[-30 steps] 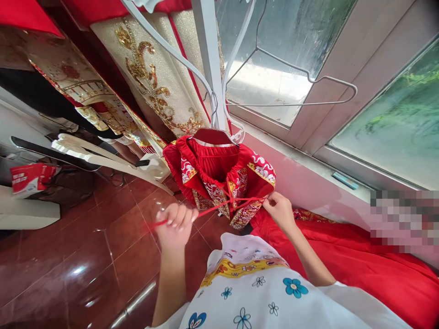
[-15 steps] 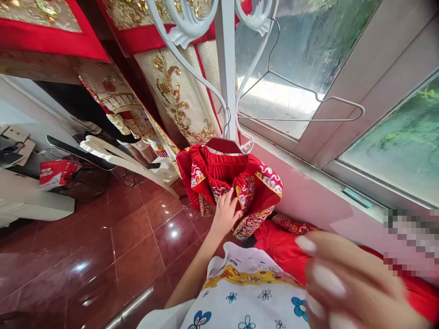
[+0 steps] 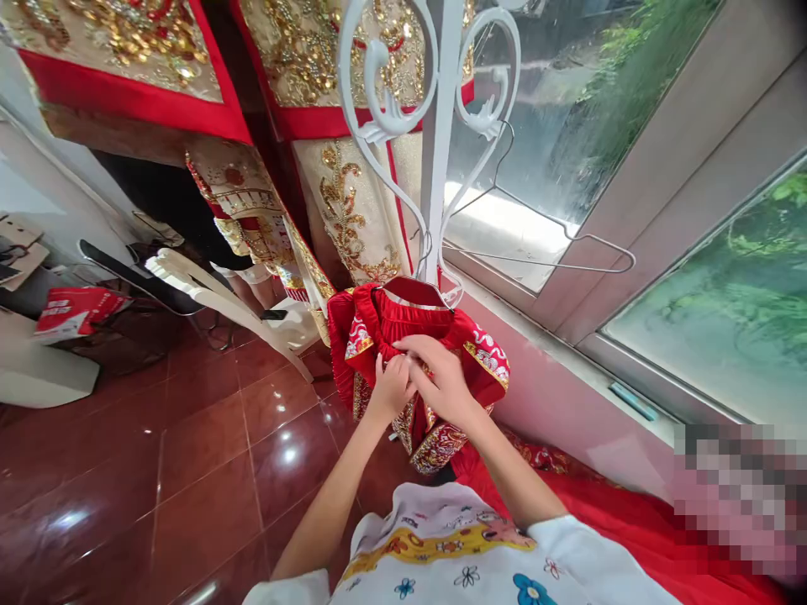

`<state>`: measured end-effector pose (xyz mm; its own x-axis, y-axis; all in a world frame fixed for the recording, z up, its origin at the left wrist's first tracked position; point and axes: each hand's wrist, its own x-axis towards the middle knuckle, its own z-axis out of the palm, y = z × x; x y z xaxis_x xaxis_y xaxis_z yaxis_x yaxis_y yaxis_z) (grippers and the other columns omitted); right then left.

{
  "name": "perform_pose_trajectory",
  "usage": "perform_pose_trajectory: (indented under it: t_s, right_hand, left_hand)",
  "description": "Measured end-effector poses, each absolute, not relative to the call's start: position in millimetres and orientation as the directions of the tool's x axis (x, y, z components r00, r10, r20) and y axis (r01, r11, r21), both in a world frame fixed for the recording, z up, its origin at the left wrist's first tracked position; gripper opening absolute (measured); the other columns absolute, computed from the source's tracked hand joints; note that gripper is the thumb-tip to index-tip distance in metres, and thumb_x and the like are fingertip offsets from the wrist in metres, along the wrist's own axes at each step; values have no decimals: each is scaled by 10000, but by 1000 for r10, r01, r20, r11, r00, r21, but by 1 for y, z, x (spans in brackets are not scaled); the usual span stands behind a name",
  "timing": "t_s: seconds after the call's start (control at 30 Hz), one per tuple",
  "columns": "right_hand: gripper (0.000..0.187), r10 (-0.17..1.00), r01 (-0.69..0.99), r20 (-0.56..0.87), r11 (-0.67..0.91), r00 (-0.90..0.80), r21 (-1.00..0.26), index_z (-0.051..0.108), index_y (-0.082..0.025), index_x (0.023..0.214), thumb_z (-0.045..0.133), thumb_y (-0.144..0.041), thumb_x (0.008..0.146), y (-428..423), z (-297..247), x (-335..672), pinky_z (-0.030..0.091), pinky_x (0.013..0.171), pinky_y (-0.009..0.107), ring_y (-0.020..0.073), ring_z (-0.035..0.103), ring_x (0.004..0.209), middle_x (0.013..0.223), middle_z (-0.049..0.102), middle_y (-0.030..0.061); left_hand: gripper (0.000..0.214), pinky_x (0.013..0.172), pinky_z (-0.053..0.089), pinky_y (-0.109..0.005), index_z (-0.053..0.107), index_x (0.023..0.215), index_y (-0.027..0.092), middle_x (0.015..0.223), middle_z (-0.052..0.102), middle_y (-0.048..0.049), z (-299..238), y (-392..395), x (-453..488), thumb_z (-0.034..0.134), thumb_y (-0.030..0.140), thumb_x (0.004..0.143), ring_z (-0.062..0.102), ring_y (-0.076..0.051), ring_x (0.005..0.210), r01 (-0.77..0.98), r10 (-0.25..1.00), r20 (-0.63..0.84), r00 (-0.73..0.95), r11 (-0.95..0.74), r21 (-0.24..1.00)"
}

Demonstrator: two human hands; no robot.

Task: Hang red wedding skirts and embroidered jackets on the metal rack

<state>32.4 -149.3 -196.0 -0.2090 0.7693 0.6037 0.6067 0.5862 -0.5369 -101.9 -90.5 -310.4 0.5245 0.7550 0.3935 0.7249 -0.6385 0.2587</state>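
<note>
A red embroidered garment (image 3: 482, 357) hangs on a red hanger (image 3: 413, 291) from a white ornate stand (image 3: 437, 143). Both hands meet at the garment's front opening. My left hand (image 3: 389, 388) pinches the fabric at the front, fingers closed. My right hand (image 3: 441, 378) lies over it, fingers curled onto the same spot. Whether a tie cord is in the fingers is hidden.
An empty wire hanger (image 3: 555, 252) hangs on the stand by the window (image 3: 712, 311). Gold-sequined garments (image 3: 344, 202) hang behind. Red fabric (image 3: 630, 521) lies on the floor at right. A white chair (image 3: 214, 294) and a red box (image 3: 72, 307) sit left on the red tile floor (image 3: 157, 470).
A second ago each hand pulled a red cord apart. The right hand then swung close to the camera; now both hands are together on the garment's front. The view tilted up.
</note>
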Motion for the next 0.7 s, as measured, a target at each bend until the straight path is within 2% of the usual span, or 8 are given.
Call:
perform_pose_trajectory:
  t_s: [0.1,0.17,0.23,0.33,0.47,0.57,0.63,0.7]
  right_hand:
    - [385,851,784,440,472,-286,-403,590,-147,1161,355,-82,863,-117,-244,25,380,1041,446,213,587,1042,1106,658,107]
    - [389,883,846,347,427,-315,-320,601,-150,1160,351,-74,872,-119,-274,29,325,1078,433,197,584,1020,1079,667,98]
    - [353,895,858,292,421,-338,-294,629,-175,1118,379,-92,883,-134,-294,38,311,1074,396,178,575,1018,1044,678,74]
    - [248,939,900,206,327,-275,-289,670,-162,1003,472,-128,857,-159,-313,49,373,959,385,194,594,922,892,696,88]
    - [204,999,966,40,20,-10,-257,666,-80,729,490,-101,830,-179,-322,48,409,707,343,224,609,681,655,646,168]
    - [283,996,956,-35,-86,79,-281,648,-121,688,506,-274,879,-181,-316,34,369,590,290,211,607,603,638,639,133]
    - [348,994,920,-42,-112,104,-375,650,-159,758,466,-418,901,-177,-309,22,354,574,269,199,612,628,676,648,93]
    - [358,988,848,-38,-147,148,-509,636,-172,780,436,-440,907,-170,-305,10,357,590,263,194,607,662,694,644,77]
  left_hand:
    - [230,1042,283,-577,642,1032,185,1058,619,-107,-306,-87,-120,488,190,861,521,-264,1075,756,782,349,517,-608,242]
    - [233,1019,309,-531,646,1036,219,998,612,-68,-301,-91,-133,492,182,865,530,-232,1017,758,788,315,529,-606,242]
    - [247,1021,295,-499,637,1058,245,963,598,-39,-295,-97,-143,484,186,874,523,-204,992,753,789,281,546,-609,247]
    - [175,1040,250,-491,641,965,223,975,580,-42,-290,-106,-144,502,209,859,498,-205,1011,752,790,260,555,-610,248]
    - [165,1009,286,-464,626,839,189,989,569,-47,-293,-114,-132,493,276,885,475,-209,1022,723,772,251,583,-635,274]
    - [195,980,322,-447,622,822,173,1010,568,-57,-297,-117,-126,469,261,902,462,-216,1037,720,776,236,585,-631,290]
    - [146,965,344,-430,623,844,171,1028,566,-58,-300,-118,-127,489,213,882,458,-218,1054,716,779,225,586,-627,307]
    - [125,953,363,-410,625,867,175,1035,565,-57,-302,-119,-129,500,173,860,458,-215,1062,713,780,221,585,-625,319]
